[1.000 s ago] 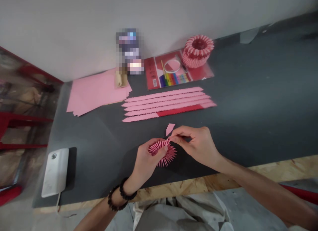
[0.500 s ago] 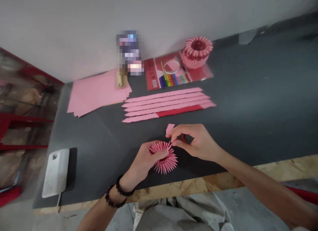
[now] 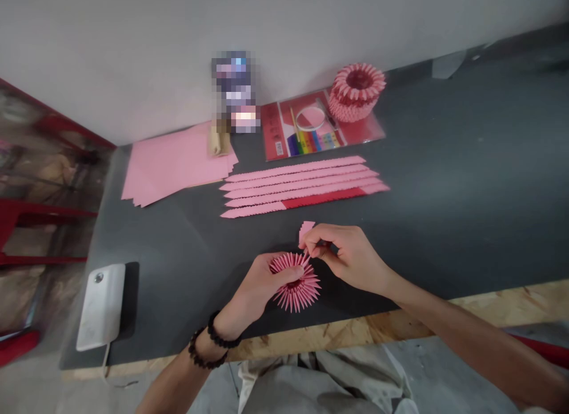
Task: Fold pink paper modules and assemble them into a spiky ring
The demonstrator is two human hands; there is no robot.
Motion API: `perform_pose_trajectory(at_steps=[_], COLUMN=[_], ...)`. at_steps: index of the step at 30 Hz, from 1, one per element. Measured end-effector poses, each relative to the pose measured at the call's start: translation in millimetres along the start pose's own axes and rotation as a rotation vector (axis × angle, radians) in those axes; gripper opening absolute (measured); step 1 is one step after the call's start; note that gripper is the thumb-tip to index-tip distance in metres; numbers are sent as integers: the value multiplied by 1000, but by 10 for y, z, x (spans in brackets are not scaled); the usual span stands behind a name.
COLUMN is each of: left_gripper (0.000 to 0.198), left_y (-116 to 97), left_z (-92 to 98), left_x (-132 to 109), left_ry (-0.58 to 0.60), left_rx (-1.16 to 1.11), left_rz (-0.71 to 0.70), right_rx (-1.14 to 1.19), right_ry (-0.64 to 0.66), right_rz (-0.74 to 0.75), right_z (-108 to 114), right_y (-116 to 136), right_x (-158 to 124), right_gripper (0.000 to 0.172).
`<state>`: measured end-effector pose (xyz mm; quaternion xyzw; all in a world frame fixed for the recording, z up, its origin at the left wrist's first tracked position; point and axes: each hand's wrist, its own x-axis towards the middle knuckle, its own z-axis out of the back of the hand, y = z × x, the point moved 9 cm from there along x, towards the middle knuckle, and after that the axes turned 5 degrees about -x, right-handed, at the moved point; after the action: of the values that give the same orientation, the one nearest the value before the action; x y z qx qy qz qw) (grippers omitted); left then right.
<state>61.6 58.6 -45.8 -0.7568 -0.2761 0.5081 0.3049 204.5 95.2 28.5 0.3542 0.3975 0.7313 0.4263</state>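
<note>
Closing again, the right hand pinches a paper piece, apparently seating it in the spiky ring the left hand clasps.

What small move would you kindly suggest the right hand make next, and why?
Perhaps the right hand should press gently inward, since its fingers appear to pinch the far edge of the pink folded-paper ring, which the left hand holds.

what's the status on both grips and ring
Left grip holds spiky pink ring. Right grip at its far edge. Small pink paper just beyond.
</note>
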Motion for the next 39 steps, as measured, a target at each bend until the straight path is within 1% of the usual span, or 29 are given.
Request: perform_pose_trajectory(at_steps=[4,11,17,22,26,31,33,36,37,39], left_gripper=[27,25,24,21,17,14,14,17,19,22], left_y=[7,18,-4,-21,-45,-29,-23,-3,2,0], left_z=[-2,-6,-2,-34,-19,-23,-21,-36,-38,-29], left_x=[3,13,9,12,9,-4,-6,2,7,18], left_ry=[1,17,14,45,20,25,24,44,47,36], left_rx=[-12,-14,4,-27,-46,-47,-25,-11,-21,-56], left_rz=[2,17,17,20,-11,-4,-6,-9,-13,-34], right_rx=[11,-70,-89,-65,-83,-100,-109,-99,-108,-131], right_ry=[-3,-28,-36,-36,-64,-53,-88,-199,-216,-155], right_rz=[-16,60,49,16,27,33,11,-77,-102,-127], right_z=[6,19,27,30,41,17,80,281,336,349], right_y=[-16,24,24,18,31,33,9,-91,-124,-171], right_x=[2,-14,-7,10,8,4,6,-1,-1,16], right_gripper=[22,25,24,24,24,23,22,19,17,16])
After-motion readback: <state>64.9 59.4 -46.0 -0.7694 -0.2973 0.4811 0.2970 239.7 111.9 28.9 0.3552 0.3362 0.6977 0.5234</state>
